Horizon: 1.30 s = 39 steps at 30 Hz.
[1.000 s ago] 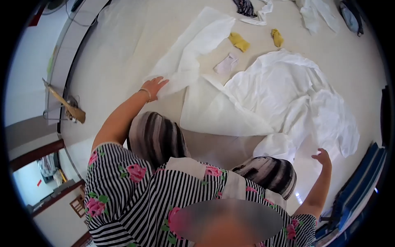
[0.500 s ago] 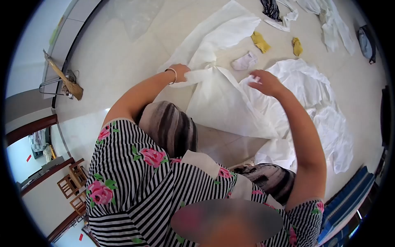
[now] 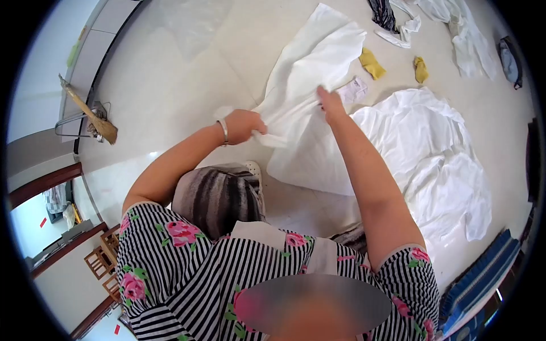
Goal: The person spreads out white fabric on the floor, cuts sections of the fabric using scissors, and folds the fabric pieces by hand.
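Note:
A large white cloth lies spread over the floor in front of me, its upper part stretched out flat and its lower part falling in folds. My left hand, with a bracelet on the wrist, is closed on the cloth's near left edge. Over the middle of the same cloth is my right hand, slightly blurred, its fingers closed on the fabric. Creases run between both hands. A pale lilac sock-like piece lies just beyond my right hand.
A heap of white fabric covers the floor at right. Two mustard-yellow pieces lie farther off, near a dark striped garment. A broom leans at the left wall. Blue striped cushions stand at lower right.
My right hand has moved left and taken hold of the cloth. My left hand has come slightly nearer to me. The cloth's upper part now lies more spread out.

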Each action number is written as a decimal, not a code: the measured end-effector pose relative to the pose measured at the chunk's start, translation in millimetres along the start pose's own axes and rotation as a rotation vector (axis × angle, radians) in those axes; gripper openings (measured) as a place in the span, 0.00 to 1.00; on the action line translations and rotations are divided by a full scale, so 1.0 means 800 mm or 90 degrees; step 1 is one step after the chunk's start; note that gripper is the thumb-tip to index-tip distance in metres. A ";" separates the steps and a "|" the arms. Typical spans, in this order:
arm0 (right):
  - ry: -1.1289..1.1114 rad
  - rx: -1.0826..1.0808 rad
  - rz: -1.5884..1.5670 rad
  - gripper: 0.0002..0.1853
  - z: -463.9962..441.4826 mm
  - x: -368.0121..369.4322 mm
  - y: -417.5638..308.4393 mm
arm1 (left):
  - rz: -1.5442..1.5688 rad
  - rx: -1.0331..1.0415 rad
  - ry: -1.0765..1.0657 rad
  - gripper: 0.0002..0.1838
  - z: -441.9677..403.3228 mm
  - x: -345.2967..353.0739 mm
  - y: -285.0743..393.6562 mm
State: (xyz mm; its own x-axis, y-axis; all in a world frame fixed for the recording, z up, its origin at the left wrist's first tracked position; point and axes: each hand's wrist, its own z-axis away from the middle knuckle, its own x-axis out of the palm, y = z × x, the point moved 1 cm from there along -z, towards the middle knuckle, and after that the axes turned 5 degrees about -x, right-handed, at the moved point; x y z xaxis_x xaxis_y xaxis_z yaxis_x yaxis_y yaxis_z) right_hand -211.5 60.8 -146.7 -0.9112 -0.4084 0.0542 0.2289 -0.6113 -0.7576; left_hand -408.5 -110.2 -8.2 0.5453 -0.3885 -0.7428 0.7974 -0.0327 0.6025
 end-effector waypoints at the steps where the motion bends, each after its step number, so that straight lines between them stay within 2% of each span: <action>1: 0.052 -0.010 -0.040 0.28 -0.001 -0.006 -0.010 | -0.038 -0.007 0.013 0.11 0.008 -0.001 -0.020; 3: 0.146 0.002 -0.070 0.23 -0.006 -0.010 -0.018 | -0.100 -0.048 0.033 0.10 0.032 -0.001 -0.044; 5: 0.186 -0.044 -0.030 0.22 -0.003 -0.004 -0.014 | -0.152 -0.117 0.048 0.08 0.050 0.000 -0.057; 6: 0.205 -0.065 -0.010 0.22 -0.002 0.000 -0.009 | -0.146 -0.084 0.044 0.08 0.056 0.015 -0.059; 9: 0.192 -0.109 0.276 0.21 -0.026 -0.016 0.031 | -0.192 0.006 0.006 0.05 0.071 0.058 -0.055; 12: 0.231 -0.043 0.068 0.16 -0.009 -0.032 0.044 | -0.197 0.034 0.011 0.05 0.071 0.090 -0.054; 13: 0.231 0.016 -0.016 0.14 -0.010 -0.037 0.045 | -0.207 0.055 0.025 0.05 0.070 0.097 -0.057; 15: 0.223 0.130 -0.188 0.10 -0.017 -0.038 0.038 | -0.218 0.055 -0.031 0.04 0.072 0.106 -0.070; 16: 0.187 0.145 -0.261 0.10 -0.018 -0.040 0.032 | -0.225 0.051 -0.057 0.04 0.076 0.112 -0.075; 18: 0.115 0.173 -0.414 0.11 -0.019 -0.044 0.009 | -0.250 -0.043 -0.227 0.03 0.083 0.131 -0.089; 19: 0.141 0.183 -0.417 0.11 -0.011 -0.044 -0.007 | -0.261 -0.089 -0.314 0.03 0.086 0.140 -0.095; 22: 0.154 0.119 -0.299 0.15 -0.006 -0.039 0.000 | -0.192 -0.119 -0.411 0.06 0.086 0.155 -0.100; 25: 0.145 0.070 -0.100 0.17 0.025 -0.037 0.005 | 0.084 -0.062 -0.156 0.07 0.079 0.135 -0.123; 27: 0.119 0.084 -0.038 0.19 0.024 -0.041 0.018 | 0.106 -0.374 0.063 0.15 0.042 0.087 -0.126; 29: 0.065 0.088 0.003 0.21 0.024 -0.045 0.025 | -0.039 -0.410 0.350 0.16 0.021 0.079 -0.145; 32: 0.080 0.005 0.109 0.15 0.032 -0.032 0.020 | -0.095 -0.550 0.296 0.21 0.004 0.123 -0.202; 35: 0.090 -0.251 0.178 0.17 0.030 -0.024 0.017 | -0.043 -0.639 0.038 0.23 0.003 0.112 -0.225; 37: 0.117 -0.316 0.233 0.17 0.031 -0.015 -0.003 | -0.115 -0.682 0.233 0.22 0.030 0.094 -0.280; 38: 0.128 -0.345 0.262 0.17 0.033 -0.010 -0.013 | -0.072 -0.764 0.290 0.22 0.050 0.065 -0.293; 39: 0.082 -0.286 0.264 0.17 0.035 -0.001 -0.018 | -0.055 -0.829 0.348 0.21 0.074 0.040 -0.292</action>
State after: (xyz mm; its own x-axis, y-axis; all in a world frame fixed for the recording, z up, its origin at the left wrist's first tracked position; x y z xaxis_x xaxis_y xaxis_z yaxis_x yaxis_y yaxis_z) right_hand -204.3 51.4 -117.7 -0.8179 -0.4484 -0.3605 0.4316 -0.0639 -0.8998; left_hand -592.7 -169.4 -155.0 0.2738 -0.0185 -0.9616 0.3329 0.9398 0.0768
